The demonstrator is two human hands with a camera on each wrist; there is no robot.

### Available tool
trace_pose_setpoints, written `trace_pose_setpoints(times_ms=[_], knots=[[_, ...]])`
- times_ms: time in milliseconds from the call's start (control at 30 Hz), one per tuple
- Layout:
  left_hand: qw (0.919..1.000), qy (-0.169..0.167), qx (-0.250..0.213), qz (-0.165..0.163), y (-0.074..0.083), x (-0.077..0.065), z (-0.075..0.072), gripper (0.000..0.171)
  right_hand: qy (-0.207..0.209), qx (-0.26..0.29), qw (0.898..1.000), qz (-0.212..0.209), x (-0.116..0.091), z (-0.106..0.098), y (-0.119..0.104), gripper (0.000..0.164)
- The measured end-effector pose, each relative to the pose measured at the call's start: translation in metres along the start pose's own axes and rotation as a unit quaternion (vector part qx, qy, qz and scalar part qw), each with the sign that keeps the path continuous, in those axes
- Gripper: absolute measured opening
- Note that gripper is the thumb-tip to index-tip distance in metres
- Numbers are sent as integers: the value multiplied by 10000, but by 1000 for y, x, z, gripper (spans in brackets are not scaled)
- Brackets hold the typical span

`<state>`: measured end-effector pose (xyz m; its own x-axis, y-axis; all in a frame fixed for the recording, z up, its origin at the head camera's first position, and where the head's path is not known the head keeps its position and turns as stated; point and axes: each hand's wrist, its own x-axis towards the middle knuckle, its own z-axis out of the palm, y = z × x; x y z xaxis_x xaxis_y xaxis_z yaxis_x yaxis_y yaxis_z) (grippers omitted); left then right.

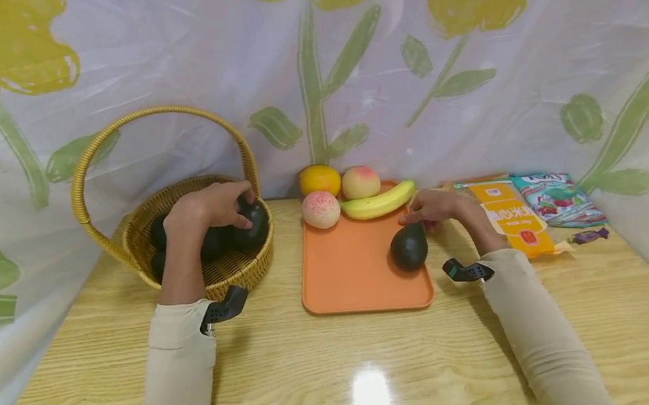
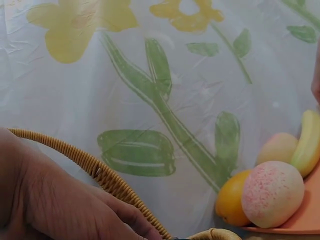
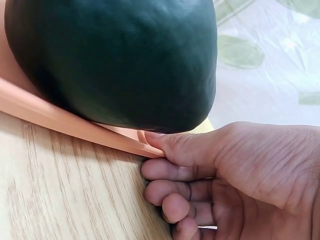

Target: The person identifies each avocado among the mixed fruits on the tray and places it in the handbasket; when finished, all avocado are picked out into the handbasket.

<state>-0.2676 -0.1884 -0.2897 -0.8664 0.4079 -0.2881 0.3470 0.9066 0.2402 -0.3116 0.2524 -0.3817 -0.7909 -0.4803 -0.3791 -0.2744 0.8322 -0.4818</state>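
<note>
My left hand (image 1: 209,209) reaches over the woven basket (image 1: 256,270) at left. Its thumb and fingers grip a dark avocado (image 1: 254,228) on the basket's right side; more avocados lie under the hand, partly hidden by the wrist. On the orange tray (image 1: 356,275), another avocado (image 1: 409,250) rests near the right edge. Beside it, my right hand (image 1: 439,207) pinches the tray's right rim. In the right wrist view the thumb (image 3: 187,149) lies on top of that rim, with curled fingers below.
A banana (image 1: 378,203), two peaches (image 1: 321,210) and an orange (image 1: 319,180) sit at the tray's back end. Snack packets (image 1: 513,219) and a wrapped candy (image 1: 588,236) lie to the right. The basket's tall handle (image 1: 157,111) arches up near my left arm. A flowered curtain hangs behind.
</note>
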Motion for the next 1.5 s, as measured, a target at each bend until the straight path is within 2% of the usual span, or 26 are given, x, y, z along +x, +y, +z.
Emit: trace_pose_setpoints(times_ms=[367,467,567,667,767,933,1033,1100,1267,1433,1500], knots=[[9996,228,-166,27,4,-3,-3,44,10,-92,9999,-59,0,-1,-1,44],[9987,451,-172,166,7,-5,-5,40,-3,-83,10000,-26,1,-1,-2,45],[9950,845,-270,459,10,-5,-6,33,-10,-80,10000,27,0,-1,-3,44],[9865,1318,-505,825,15,-3,-6,26,-6,-105,9999,29,0,0,-4,44],[9740,1816,-679,1170,22,0,-6,22,18,-101,9999,18,0,0,-5,44],[9497,2634,-784,1503,40,7,-3,17,20,-50,10000,36,1,-1,-5,44],[9375,2917,-855,1694,55,13,1,19,5,-63,10000,7,1,-1,-3,44],[9321,2984,-883,1853,65,17,4,22,5,-69,10000,14,1,-1,-3,45],[9281,3012,-686,2076,89,27,14,31,20,-9,10000,31,2,0,-2,45],[9308,2754,-659,2311,111,35,27,34,-9,-22,10000,50,2,1,-4,44],[9343,2586,-669,2362,119,37,31,34,-19,-64,9999,80,2,1,-4,44]])
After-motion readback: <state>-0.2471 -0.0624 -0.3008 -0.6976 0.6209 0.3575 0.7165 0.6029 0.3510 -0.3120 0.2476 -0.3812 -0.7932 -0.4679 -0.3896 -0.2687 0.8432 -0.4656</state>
